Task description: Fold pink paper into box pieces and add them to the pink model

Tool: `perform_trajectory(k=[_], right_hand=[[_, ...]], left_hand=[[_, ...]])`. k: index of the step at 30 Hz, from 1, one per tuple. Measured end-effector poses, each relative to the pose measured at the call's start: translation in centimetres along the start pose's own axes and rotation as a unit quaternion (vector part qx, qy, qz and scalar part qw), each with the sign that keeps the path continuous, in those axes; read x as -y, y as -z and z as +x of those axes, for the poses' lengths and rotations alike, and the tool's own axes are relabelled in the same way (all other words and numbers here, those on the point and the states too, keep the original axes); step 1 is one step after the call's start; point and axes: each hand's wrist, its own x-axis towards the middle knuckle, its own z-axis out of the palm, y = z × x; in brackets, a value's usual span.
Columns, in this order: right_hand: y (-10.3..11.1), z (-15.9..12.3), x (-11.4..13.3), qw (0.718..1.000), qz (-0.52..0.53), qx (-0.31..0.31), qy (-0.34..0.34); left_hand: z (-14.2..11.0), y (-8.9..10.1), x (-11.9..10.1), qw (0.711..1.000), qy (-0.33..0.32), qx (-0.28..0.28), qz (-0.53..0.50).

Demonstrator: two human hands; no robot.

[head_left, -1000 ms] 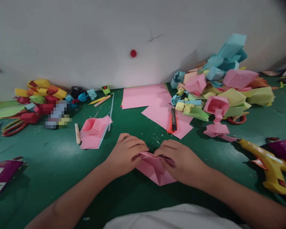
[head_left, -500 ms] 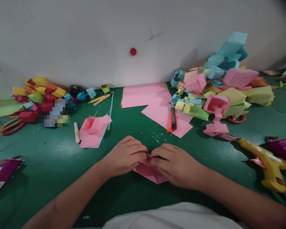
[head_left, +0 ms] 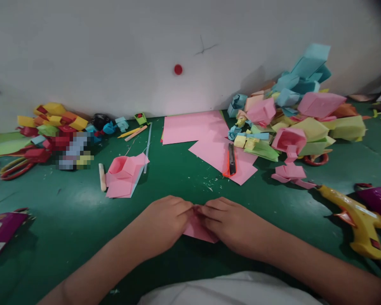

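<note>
Near the front of the green table, a folded piece of pink paper [head_left: 198, 231] is pinched between my two hands. My left hand [head_left: 169, 218] grips its far left edge, fingers bent and pressed together. On the other side my right hand [head_left: 227, 220] is closed on the far right edge, its fingertips almost touching the left ones. Much of the paper is hidden under the fingers; the lower part shows as a slanted pink face. Beyond the hands, a box cutter [head_left: 231, 160] with an orange edge lies on a loose pink sheet [head_left: 206, 151].
A yellow glue gun [head_left: 352, 216] lies at right beside a pink paper piece [head_left: 290, 173]. Folded paper shapes [head_left: 314, 127] heap up at back right, more [head_left: 55, 116] at back left. Pink folded paper [head_left: 123, 176] and a pale stick [head_left: 102, 177] rest left; a purple tool [head_left: 6, 231] lies farther left.
Both hands have drawn slightly nearer to me and closer together on the pink paper. Less of the paper shows now. The things around have stayed put.
</note>
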Motion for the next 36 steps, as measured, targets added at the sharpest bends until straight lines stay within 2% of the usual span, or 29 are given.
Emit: perform_trajectory(k=[4, 10, 15, 19, 26, 32, 36], right_hand=[[-0.2, -1.5, 0.2, 1.0, -0.005, 0.024, -0.006], [0.4, -3.8, 0.0, 0.998, -0.012, 0.039, -0.054], [1.9, -3.6, 0.0, 0.994, 0.049, 0.041, -0.088], [2.9, -2.6, 0.5, 0.989, 0.092, 0.012, -0.114], [1.3, -0.3, 2.0, 0.974, 0.097, -0.083, -0.187], [1.0, -0.1, 1.9, 0.972, 0.12, -0.088, -0.182], [1.3, -0.5, 1.2, 0.967, 0.156, -0.096, -0.177]], left_hand=[[-2.2, -0.4, -0.8, 0.999, 0.034, -0.008, -0.031], [-4.7, -1.8, 0.0, 0.995, 0.097, -0.013, -0.022], [-3.6, -1.7, 0.4, 0.991, 0.114, -0.054, -0.037], [-2.0, -1.5, 0.3, 0.989, 0.122, -0.076, -0.041], [-1.2, -1.7, -0.1, 0.983, 0.142, -0.095, -0.066], [-1.0, -2.0, -0.2, 0.977, 0.117, -0.144, -0.101], [-0.9, -2.1, -0.1, 0.971, 0.129, -0.165, -0.113]])
